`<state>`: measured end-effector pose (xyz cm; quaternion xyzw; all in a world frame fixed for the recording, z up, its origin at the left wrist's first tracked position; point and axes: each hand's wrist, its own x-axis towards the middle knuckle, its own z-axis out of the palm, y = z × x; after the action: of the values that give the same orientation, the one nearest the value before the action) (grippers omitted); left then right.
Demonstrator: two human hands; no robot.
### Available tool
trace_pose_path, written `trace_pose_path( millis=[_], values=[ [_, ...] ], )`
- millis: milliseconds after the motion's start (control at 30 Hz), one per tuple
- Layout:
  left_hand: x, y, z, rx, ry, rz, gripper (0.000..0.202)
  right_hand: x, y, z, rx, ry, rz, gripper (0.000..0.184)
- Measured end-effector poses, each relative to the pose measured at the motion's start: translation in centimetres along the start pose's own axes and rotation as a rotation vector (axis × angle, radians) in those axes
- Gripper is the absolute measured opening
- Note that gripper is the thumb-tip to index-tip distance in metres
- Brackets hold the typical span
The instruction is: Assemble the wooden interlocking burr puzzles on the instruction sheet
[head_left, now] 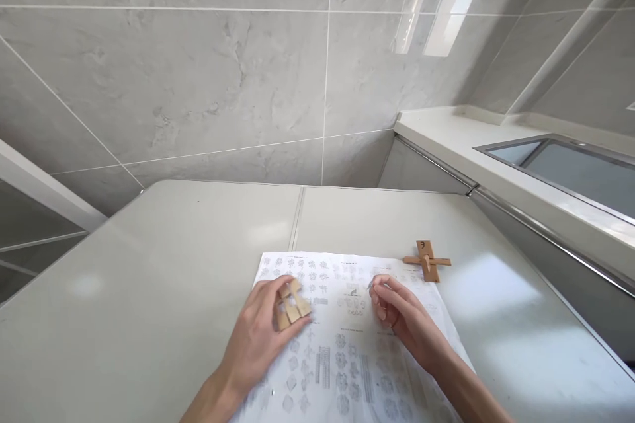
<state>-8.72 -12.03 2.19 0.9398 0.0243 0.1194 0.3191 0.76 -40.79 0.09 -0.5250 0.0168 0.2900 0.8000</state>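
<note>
My left hand (pixel 262 330) rests on a printed instruction sheet (pixel 342 357) and grips a bundle of light wooden puzzle pieces (pixel 292 305) between thumb and fingers. My right hand (pixel 401 317) lies on the sheet to the right with its fingers curled, the fingertips pinched near a small diagram; whether they hold anything I cannot make out. A wooden cross-shaped puzzle piece (pixel 426 260) lies on the table just past the sheet's upper right corner, untouched by either hand.
The sheet lies on a pale grey table (pixel 173 264) with a seam down its middle. Grey tiled wall (pixel 198 79) stands behind. A white counter (pixel 471 139) with an inset sink (pixel 570 168) runs along the right.
</note>
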Motion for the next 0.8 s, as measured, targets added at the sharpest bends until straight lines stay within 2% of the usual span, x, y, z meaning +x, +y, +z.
trace_pose_path(
  millis=[67,167,333,433,533,600,667,800],
  values=[
    [1.7,1.6,1.4,-0.040,-0.107,0.129,0.065,-0.1,-0.1,0.5,-0.115,-0.017,-0.021,0.031],
    [3.8,3.5,3.6,-0.046,-0.278,0.300,0.063,-0.1,-0.2,1.0,-0.263,-0.071,-0.067,0.036],
    [5.5,4.4,5.8,-0.103,-0.383,0.447,0.065,0.2,0.3,1.0,-0.350,-0.118,-0.108,0.043],
    [5.8,4.1,6.1,-0.124,-0.391,0.446,0.074,0.4,0.6,0.8,-0.384,-0.121,-0.148,0.042],
    [5.8,3.6,5.5,-0.085,-0.365,0.410,0.084,0.6,0.7,0.8,-0.429,-0.114,-0.158,0.043],
    [5.8,3.1,4.8,-0.043,-0.342,0.373,0.080,0.6,0.6,0.8,-0.446,-0.122,-0.144,0.042],
    [5.6,2.5,4.0,-0.012,-0.344,0.323,0.066,0.7,0.4,0.7,-0.462,-0.127,-0.133,0.041],
    [5.3,1.2,2.8,-0.139,-0.452,0.193,0.058,0.8,0.0,0.3,-0.630,-0.096,-0.194,0.030]
  ],
)
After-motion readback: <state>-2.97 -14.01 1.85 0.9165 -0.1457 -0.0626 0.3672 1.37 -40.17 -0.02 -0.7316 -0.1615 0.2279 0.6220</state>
